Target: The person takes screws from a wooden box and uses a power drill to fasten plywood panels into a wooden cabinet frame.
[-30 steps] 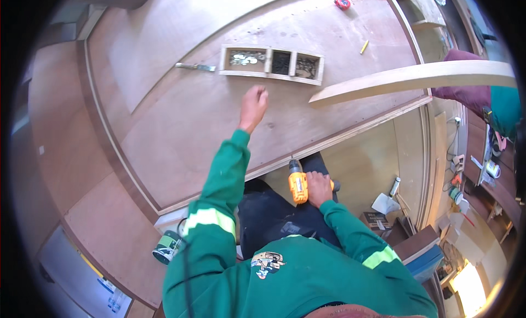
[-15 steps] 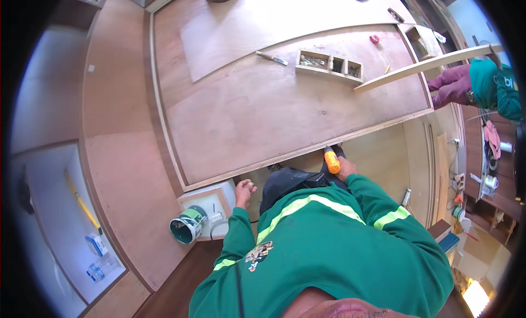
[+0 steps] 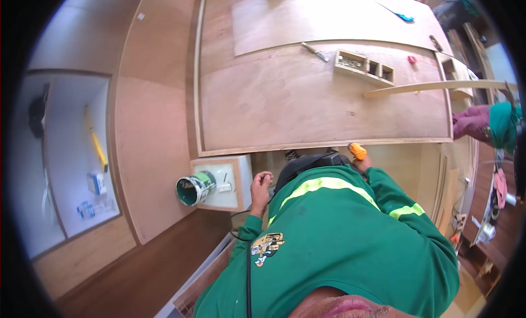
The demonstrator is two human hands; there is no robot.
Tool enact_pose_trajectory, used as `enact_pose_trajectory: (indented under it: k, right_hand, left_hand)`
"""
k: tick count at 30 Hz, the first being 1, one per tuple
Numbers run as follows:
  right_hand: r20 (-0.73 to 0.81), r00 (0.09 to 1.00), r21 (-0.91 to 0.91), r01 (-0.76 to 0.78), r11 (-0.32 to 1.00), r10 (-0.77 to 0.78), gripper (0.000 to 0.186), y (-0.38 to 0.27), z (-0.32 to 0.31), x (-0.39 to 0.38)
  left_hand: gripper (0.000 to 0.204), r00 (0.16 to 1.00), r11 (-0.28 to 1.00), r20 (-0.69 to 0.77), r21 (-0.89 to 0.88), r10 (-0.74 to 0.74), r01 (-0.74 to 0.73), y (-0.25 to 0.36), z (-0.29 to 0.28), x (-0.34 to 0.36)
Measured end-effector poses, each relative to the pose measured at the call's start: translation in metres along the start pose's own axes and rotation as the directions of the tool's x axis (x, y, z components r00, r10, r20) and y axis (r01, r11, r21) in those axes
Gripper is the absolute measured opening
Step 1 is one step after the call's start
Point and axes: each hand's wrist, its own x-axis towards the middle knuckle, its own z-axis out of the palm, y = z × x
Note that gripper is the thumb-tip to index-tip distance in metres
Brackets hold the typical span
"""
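Note:
My right hand [image 3: 362, 164] grips a yellow-orange power drill [image 3: 358, 151] at the near edge of the wooden worktop [image 3: 274, 115]. Part of the drill's body and its front end are hidden by the edge and my hand. My left hand [image 3: 261, 193] hangs at my left side with its fingers curled together; whatever they hold, if anything, is hidden or too small to make out. Beside it stands a white box-like stand [image 3: 245, 175] carrying a green paint-smeared bucket [image 3: 189, 191].
On the worktop lie a wooden divided tray [image 3: 350, 70] of small hardware, a chisel-like tool [image 3: 315, 52], and a red item [image 3: 412, 59]. A co-worker in green [image 3: 501, 118] holds a long wooden strip [image 3: 422, 88] across its right end. An open cabinet [image 3: 76, 153] is at left.
My view has turned, so the worktop and cabinet sit differently. The drill stays in my right hand by the worktop edge. The co-worker's strip now lies flatter across the view.

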Motion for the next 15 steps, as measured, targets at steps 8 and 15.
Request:
enact_pose_trajectory:
  k: [8,15]
  right_hand:
    - [0.210,0.974,-0.038,-0.079,0.996,0.085,0.030,0.032,-0.052,-0.009]
    - [0.268,0.963,-0.209,0.018,0.978,0.039,0.034,0.085,-0.067,-0.014]
  left_hand:
    - [0.019,0.871,0.800,-0.464,-0.458,0.158,-0.388,0.098,0.032,-0.052]
    - [0.021,0.728,0.666,-0.652,-0.450,0.211,-0.596,0.145,0.017,-0.052]
